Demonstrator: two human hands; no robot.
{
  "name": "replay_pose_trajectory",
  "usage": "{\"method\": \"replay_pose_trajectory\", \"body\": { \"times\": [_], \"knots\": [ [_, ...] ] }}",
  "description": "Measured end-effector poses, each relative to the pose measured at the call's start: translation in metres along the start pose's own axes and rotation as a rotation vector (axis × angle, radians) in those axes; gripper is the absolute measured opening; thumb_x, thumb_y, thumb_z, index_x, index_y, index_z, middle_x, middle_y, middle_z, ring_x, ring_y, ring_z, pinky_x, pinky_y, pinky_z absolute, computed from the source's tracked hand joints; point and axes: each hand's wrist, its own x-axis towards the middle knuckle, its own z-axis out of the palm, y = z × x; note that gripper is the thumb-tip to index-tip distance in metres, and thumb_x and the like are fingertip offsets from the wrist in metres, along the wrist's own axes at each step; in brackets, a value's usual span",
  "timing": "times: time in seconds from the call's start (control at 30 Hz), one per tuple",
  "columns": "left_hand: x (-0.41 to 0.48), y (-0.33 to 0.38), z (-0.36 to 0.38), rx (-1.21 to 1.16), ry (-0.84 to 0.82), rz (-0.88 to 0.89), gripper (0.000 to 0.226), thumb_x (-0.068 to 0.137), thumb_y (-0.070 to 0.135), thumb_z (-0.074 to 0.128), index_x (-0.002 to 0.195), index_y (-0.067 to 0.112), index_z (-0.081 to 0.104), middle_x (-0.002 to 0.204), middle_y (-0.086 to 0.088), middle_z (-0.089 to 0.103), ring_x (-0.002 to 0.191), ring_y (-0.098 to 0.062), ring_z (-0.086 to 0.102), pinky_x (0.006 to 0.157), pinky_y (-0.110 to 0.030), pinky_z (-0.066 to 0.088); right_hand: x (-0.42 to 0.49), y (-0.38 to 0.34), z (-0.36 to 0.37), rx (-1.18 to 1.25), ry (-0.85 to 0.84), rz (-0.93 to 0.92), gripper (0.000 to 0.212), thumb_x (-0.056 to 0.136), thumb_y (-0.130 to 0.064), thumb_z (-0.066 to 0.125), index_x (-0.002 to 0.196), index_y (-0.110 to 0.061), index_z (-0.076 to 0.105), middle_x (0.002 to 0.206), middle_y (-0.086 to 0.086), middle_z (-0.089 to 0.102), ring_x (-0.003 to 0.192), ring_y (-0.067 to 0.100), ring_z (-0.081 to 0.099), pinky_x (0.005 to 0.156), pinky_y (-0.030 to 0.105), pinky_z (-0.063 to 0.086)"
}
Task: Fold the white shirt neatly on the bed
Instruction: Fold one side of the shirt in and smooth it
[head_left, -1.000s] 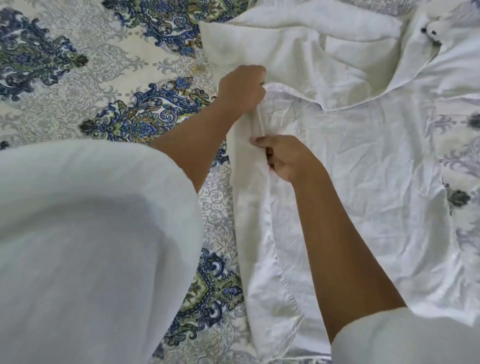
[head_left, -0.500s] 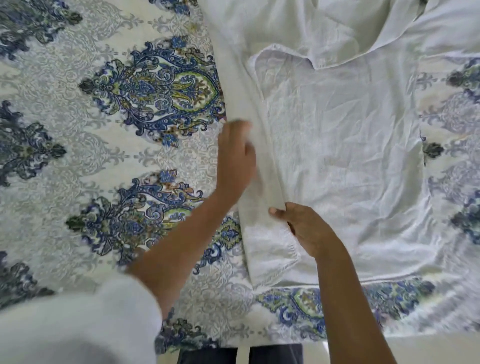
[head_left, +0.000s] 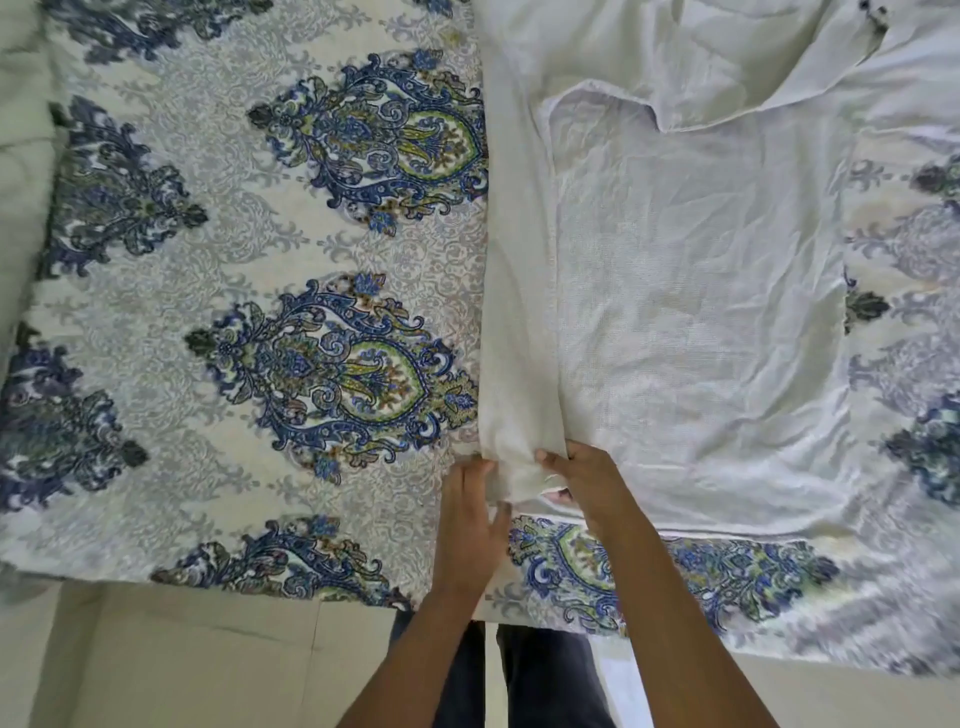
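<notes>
The white shirt (head_left: 696, 291) lies spread flat on the bed (head_left: 249, 291), filling the right half of the head view. Its left side is folded inward as a long narrow strip (head_left: 519, 312) that runs from the shoulder down to the hem. My left hand (head_left: 470, 514) holds the outer corner of that strip at the hem, with cloth between thumb and fingers. My right hand (head_left: 582, 480) pinches the strip's inner corner beside it. A sleeve and the collar are bunched at the top right.
The bedspread carries a blue, green and grey paisley print; its front edge (head_left: 311, 592) runs just below my hands. Beyond it lies pale tiled floor (head_left: 182, 660), and my dark trousers (head_left: 519, 675) stand against the bed.
Both hands have slid down the folded strip from near the shoulder to the hem. The view has pulled back, so the bed edge and floor now show.
</notes>
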Motion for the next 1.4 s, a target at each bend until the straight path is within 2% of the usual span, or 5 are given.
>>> {"method": "replay_pose_trajectory", "body": {
  "times": [0.67, 0.87, 1.1, 1.27, 1.4],
  "knots": [
    [-0.004, -0.001, 0.004, 0.696, 0.109, 0.175, 0.024, 0.068, 0.029, 0.047, 0.083, 0.014, 0.058, 0.085, -0.003, 0.057, 0.077, -0.024, 0.053, 0.071, -0.035, 0.033, -0.01, 0.028, 0.0, -0.432, 0.388, -0.187, 0.009, 0.091, -0.024, 0.054, 0.094, -0.016, 0.056, 0.083, -0.004, 0.06, 0.078, 0.019, 0.057, 0.064, 0.028, 0.041],
    [0.091, 0.033, -0.02, 0.202, 0.084, -0.067, 0.026, 0.092, 0.025, 0.045, 0.104, 0.003, 0.052, 0.103, -0.012, 0.051, 0.084, -0.025, 0.053, 0.07, -0.036, 0.048, 0.012, -0.022, -0.008, -0.347, 0.364, -0.304, 0.016, 0.093, -0.016, 0.046, 0.089, -0.018, 0.062, 0.084, -0.004, 0.06, 0.078, 0.015, 0.054, 0.061, 0.025, 0.039],
    [0.23, 0.072, -0.04, -0.109, -0.09, -0.204, 0.04, 0.092, 0.022, 0.054, 0.059, 0.015, 0.033, 0.056, 0.0, 0.031, 0.05, -0.015, 0.029, 0.051, -0.031, 0.022, 0.075, -0.129, 0.006, -0.234, 0.349, -0.403, 0.014, 0.09, -0.013, 0.049, 0.083, -0.018, 0.059, 0.081, -0.001, 0.064, 0.079, 0.019, 0.063, 0.079, 0.037, 0.053],
    [0.295, 0.073, -0.052, -0.493, -0.126, -0.414, 0.016, 0.083, 0.001, 0.06, 0.07, 0.011, 0.057, 0.085, -0.017, 0.061, 0.078, -0.025, 0.057, 0.073, -0.039, 0.051, 0.12, -0.2, 0.023, -0.37, 0.435, -0.429, 0.019, 0.091, -0.032, 0.055, 0.098, -0.014, 0.055, 0.082, -0.005, 0.054, 0.078, 0.013, 0.051, 0.065, 0.025, 0.042],
    [0.299, 0.062, -0.052, -0.668, -0.186, -0.534, 0.025, 0.091, -0.006, 0.047, 0.075, 0.01, 0.057, 0.075, -0.01, 0.058, 0.062, -0.02, 0.057, 0.052, -0.025, 0.05, 0.14, -0.238, 0.019, -0.468, 0.567, -0.428, 0.013, 0.09, -0.021, 0.05, 0.087, -0.011, 0.058, 0.076, -0.004, 0.051, 0.075, 0.014, 0.048, 0.06, 0.025, 0.035]
  ]
}}
